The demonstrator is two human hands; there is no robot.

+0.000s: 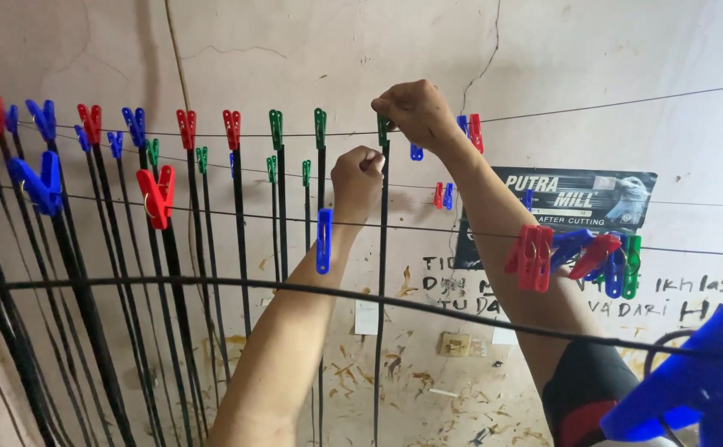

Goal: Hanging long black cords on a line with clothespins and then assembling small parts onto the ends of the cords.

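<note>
My right hand (pixel 415 112) is raised to the upper wire and pinches a green clothes peg (pixel 384 130) that clips a long black strip (pixel 380 290) to it. My left hand (pixel 357 178) is a fist just below, closed around that same black strip near its top. The strip hangs straight down between my forearms. To the left, a row of red, blue and green pegs (pixel 230 128) holds many more black strips (pixel 241 240) on the wire.
Several wires cross a cracked, stained wall. A blue peg (pixel 324 240) hangs on a lower wire by my left wrist. A cluster of red, blue and green pegs (pixel 576 257) sits right. A big blurred blue peg (pixel 701 381) fills the bottom right corner. A dark poster (pixel 581 199) is behind.
</note>
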